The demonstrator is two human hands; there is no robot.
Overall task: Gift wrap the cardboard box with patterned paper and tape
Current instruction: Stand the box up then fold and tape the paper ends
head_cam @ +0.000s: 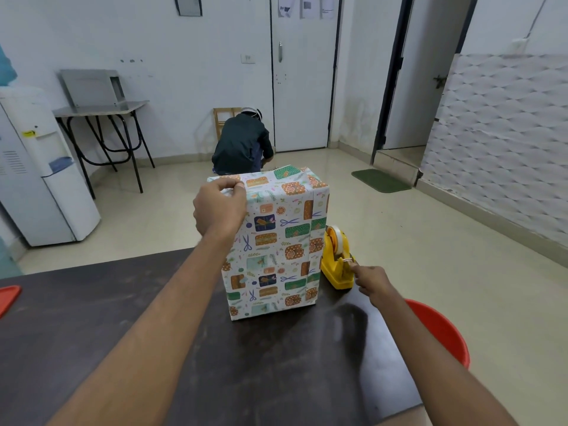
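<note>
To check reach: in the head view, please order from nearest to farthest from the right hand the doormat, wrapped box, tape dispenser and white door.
1. Tape dispenser, at the right hand.
2. Wrapped box, left of the dispenser.
3. Green doormat, farther off, right.
4. White door, at the very back.

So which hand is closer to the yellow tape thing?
Right. The right hand pinches at the yellow tape dispenser; the left hand pinches the wrapped box up top, farther off.

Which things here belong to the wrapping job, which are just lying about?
Job: patterned paper, left hand pinching its top edge; yellow tape dispenser, right hand at its cutter.
Lying about: red bucket, orange plastic piece, water dispenser, green mat.
</note>
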